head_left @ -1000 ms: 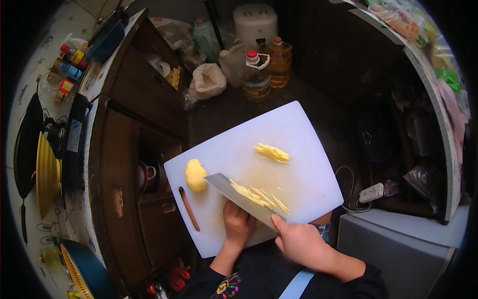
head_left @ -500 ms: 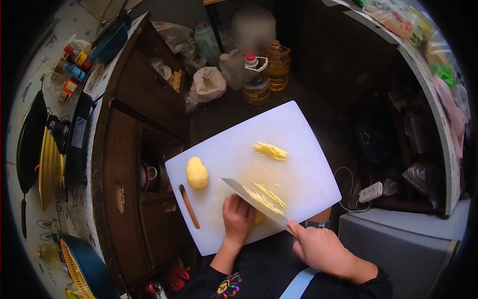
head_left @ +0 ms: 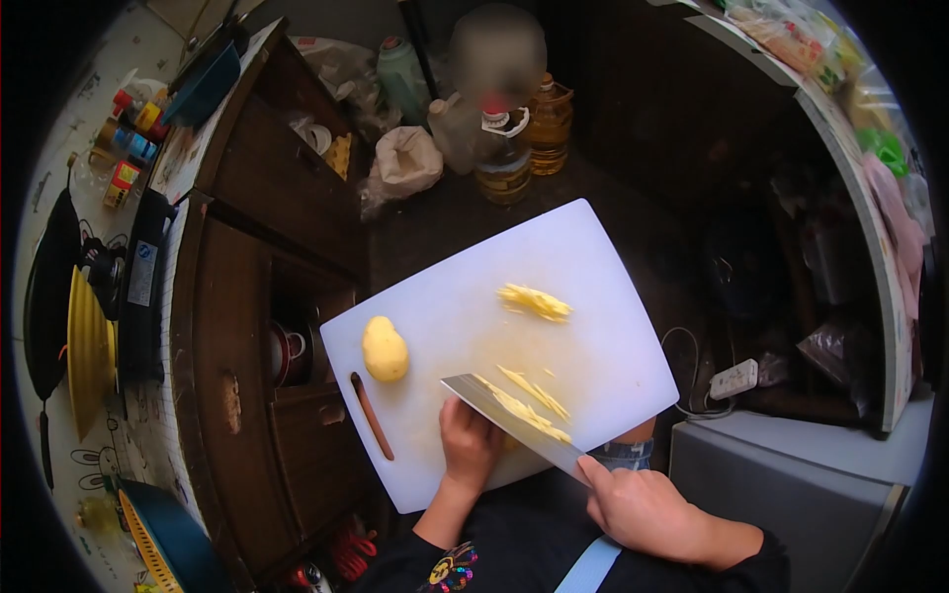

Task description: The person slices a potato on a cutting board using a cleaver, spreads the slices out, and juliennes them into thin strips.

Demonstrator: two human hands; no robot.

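Observation:
My right hand [head_left: 643, 504] grips the handle of a kitchen knife [head_left: 514, 420], its wide blade slanting up and left over a white cutting board [head_left: 445, 296]. Against the blade's near side, my left hand [head_left: 469, 440] has its fingers curled on a potato piece [head_left: 510, 445], mostly hidden by the blade. Potato shreds [head_left: 534, 393] lie just beyond the knife, and some cling along the blade. Farther up the board is a small pile of potato shreds [head_left: 535, 302]. A whole peeled potato [head_left: 385, 349] rests at the left, near the handle slot.
Oil bottles [head_left: 504, 163] and an open white bag [head_left: 407, 160] stand on the floor beyond the board. A dark wooden cabinet [head_left: 232, 326] is on the left. At right are a grey box-like appliance [head_left: 781, 484] and a power strip [head_left: 734, 379].
The knife has dropped slightly toward me, with more shreds showing along its far side. The potato piece is now more covered by the blade. The view has shifted a little.

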